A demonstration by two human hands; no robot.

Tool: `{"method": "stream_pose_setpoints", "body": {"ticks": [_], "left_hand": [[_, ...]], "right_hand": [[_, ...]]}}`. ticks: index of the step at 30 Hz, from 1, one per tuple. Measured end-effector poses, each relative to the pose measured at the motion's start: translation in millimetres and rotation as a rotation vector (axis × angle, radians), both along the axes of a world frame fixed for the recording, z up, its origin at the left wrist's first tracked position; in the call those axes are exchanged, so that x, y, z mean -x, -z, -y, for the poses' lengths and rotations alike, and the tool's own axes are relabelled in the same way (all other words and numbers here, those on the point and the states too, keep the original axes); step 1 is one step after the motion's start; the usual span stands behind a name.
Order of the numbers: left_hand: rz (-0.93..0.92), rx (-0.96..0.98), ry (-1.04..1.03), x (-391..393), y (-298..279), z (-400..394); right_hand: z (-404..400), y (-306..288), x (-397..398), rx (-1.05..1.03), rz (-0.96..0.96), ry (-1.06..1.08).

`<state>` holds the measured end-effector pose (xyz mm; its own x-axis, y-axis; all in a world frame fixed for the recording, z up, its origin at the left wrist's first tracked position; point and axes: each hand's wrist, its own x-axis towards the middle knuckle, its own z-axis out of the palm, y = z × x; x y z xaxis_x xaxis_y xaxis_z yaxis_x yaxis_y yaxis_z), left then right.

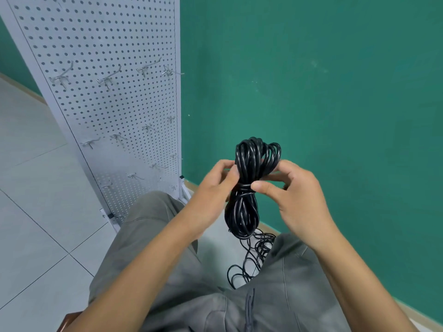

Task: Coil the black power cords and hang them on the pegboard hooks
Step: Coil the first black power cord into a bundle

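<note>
In front of the green wall (335, 92), w/ both hands raised over the lap, a person holds a coiled black power cord (247, 188) upright between them. The coil is a long bundle cinched at its middle by a couple of turns of the same cord, so it bulges into loops above and below the waist. The left hand (215, 185) grips the bundle from the left side, thumb laid along the upper loops. The right hand (294, 195) grips from the right, thumb pressed at the wrapped waist, fingers curled round behind the upper loops. A loose length of cord (254, 257) trails from the bottom of the coil down to the floor (36, 188), lying in slack curls between the knees; its end is prob. hidden behind the grey trousers (148, 236). To the left stands a white pegboard (100, 68), well apart from the coil, w/ rows of metal hooks (107, 79) across it, all bare. The floor is pale tile.
</note>
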<state>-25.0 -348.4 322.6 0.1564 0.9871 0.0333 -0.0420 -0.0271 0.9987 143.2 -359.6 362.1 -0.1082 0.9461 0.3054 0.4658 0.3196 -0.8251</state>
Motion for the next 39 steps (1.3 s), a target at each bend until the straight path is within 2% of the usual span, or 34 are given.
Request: {"method": "stream_pose_setpoints", "body": {"ticks": [4,7,9,13,15,17,19,21,24,27,31,39], "left_hand": [[0.066,-0.061,0.091,-6.2,-7.3,12.6],[0.122,-0.086,0.042,-11.6,-8.0,17.9],[0.188,-0.066,-0.003,-13.2,-6.4,19.7],[0.259,-0.014,-0.119,-5.4,-5.0,21.0],[0.256,0.008,-0.154,-3.2,-4.2,21.3],[0.242,0.025,-0.181,-3.3,-3.4,22.4],[0.233,0.031,-0.195,-5.2,-2.7,23.3],[0.233,0.023,-0.177,-6.5,-2.5,24.5],[0.309,0.038,-0.163,-6.0,0.6,24.8],[0.299,0.055,-0.16,-7.2,4.2,23.9],[0.299,0.077,-0.201,-8.9,6.7,25.3],[0.454,0.17,-0.29,-10.3,3.7,21.0]], "right_hand": [[6.0,-7.5,11.6,-0.105,0.117,0.111],[10.4,-9.6,20.7,-0.129,0.172,0.115],[12.5,-10.9,23.4,-0.114,0.183,0.072],[14.0,-12.0,15.0,-0.029,0.192,-0.152],[14.5,-10.5,12.0,-0.115,0.316,-0.139],[14.4,-9.8,12.8,-0.272,0.407,0.002],[15.2,-8.7,17.5,-0.298,0.311,0.141],[16.5,-3.1,25.5,-0.206,0.091,0.207],[19.0,10.6,38.0,-0.077,-0.257,0.213],[23.7,19.6,52.9,-0.041,-0.45,0.182],[30.8,25.5,68.6,-0.096,-0.457,0.211],[47.8,35.2,80.1,-0.283,-0.426,0.281]]}}
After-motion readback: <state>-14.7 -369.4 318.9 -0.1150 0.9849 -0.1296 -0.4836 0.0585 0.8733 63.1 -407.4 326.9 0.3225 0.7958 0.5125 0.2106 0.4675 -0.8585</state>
